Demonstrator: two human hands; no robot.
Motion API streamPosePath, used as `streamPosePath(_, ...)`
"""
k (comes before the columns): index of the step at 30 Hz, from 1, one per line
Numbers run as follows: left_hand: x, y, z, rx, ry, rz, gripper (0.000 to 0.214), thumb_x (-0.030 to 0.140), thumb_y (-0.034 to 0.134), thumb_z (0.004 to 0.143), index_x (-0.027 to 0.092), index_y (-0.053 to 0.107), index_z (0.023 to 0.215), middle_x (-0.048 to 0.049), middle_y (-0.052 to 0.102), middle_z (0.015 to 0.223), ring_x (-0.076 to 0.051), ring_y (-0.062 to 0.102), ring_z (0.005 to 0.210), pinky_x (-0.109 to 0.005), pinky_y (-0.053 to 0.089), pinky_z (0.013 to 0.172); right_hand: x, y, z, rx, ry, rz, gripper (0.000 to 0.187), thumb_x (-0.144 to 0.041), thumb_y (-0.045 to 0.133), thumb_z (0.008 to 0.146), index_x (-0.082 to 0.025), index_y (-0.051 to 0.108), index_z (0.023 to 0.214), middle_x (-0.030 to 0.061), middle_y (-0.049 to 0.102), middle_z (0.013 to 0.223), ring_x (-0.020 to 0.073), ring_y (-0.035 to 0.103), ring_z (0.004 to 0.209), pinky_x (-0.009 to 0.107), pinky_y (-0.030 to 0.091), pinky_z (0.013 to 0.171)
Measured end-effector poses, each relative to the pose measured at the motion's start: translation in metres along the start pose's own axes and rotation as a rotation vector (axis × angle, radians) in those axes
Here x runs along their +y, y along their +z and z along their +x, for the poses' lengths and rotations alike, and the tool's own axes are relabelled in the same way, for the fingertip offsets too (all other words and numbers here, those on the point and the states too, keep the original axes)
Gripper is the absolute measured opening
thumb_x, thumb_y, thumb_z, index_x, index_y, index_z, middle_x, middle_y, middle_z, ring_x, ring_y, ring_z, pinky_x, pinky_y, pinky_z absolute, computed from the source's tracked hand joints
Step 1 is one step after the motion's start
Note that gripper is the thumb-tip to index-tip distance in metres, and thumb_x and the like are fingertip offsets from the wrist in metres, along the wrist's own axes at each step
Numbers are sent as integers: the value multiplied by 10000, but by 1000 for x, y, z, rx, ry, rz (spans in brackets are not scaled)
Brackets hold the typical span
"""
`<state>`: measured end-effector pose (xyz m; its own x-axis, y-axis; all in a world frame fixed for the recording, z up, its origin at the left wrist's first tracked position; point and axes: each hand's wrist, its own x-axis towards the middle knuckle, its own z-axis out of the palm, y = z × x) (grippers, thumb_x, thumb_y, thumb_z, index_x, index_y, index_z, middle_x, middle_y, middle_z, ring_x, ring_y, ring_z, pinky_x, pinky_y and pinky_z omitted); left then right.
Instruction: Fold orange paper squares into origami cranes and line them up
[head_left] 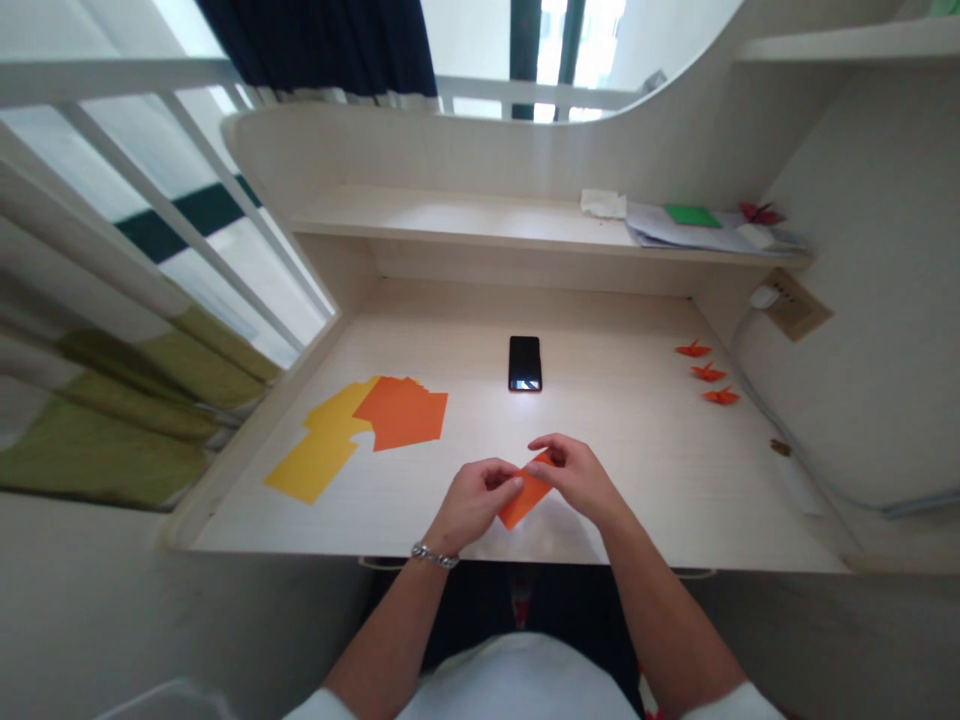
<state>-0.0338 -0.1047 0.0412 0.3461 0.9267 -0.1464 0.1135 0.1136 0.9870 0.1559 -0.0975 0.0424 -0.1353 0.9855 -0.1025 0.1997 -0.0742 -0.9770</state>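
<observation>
Near the desk's front edge, my left hand [478, 500] and my right hand [574, 475] both hold a folded piece of orange paper [526, 497]. My left hand pinches its left side between thumb and fingers. At the upper right end, my right thumb lies on the paper with the fingers curled behind it. The paper is tilted, a narrow rectangle with one corner pointing down toward me. To the left lie loose orange sheets [405, 412] overlapping yellow sheets [315, 460]. Three small orange origami cranes [707, 372] stand in a row at the right.
A black phone [525, 363] lies beyond my hands on the desk [615, 400]. The back shelf [450, 212] carries papers [660, 228], a green sheet [691, 216] and a tissue pack [603, 204]. A grey cable [787, 430] runs along the right wall from a socket.
</observation>
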Motion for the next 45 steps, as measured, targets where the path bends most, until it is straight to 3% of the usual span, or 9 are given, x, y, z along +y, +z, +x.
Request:
streamPosePath(3,-5,3,2,58,-18,-86,225,327,649,754,131,682,860,-76,713,828,-193,648,753,-279,496,676,6,2,-4,-33,74,155,258,-317,708,675,-136,661,852,24,652,677,133,560,581,250,428,543)
streamPosePath(6,-3,3,2,-13,-28,-127,220,304,657,758,128,670,889,-74,713,852,-199,653,800,-286,499,716,6,0,-8,-78,96,162,181,-292,691,698,-125,672,765,13,632,597,119,546,530,247,424,527)
streamPosePath(16,17,0,-2,-38,19,-129,155,248,642,774,130,669,870,-57,707,827,-166,640,749,-258,490,682,-7,2,-11,-109,94,259,140,-200,706,667,-123,716,783,23,663,584,123,580,529,250,455,534)
streamPosePath(25,25,0,-7,128,47,-102,71,186,685,719,148,712,773,-40,703,761,-151,633,720,-227,494,669,-15,2,-14,-76,157,430,213,-197,757,607,-131,745,810,45,688,553,140,628,504,234,477,502)
streamPosePath(30,29,-2,-10,119,66,-103,52,196,703,709,153,718,735,-35,700,745,-143,627,705,-216,491,661,-16,2,-15,-91,178,530,219,-178,756,595,-128,752,808,60,696,565,153,648,511,245,504,521)
streamPosePath(37,31,-5,-8,101,94,-51,108,223,703,718,162,716,807,-43,711,799,-153,636,747,-226,500,685,-23,1,-18,-89,94,468,205,-162,709,642,-148,745,842,52,715,648,148,659,586,260,526,582)
streamPosePath(45,36,-7,-11,90,92,-16,165,253,702,725,155,716,856,-60,722,834,-180,658,777,-262,527,711,-26,4,-16,-60,65,439,147,-150,697,650,-145,726,793,37,702,616,148,651,562,254,517,548)
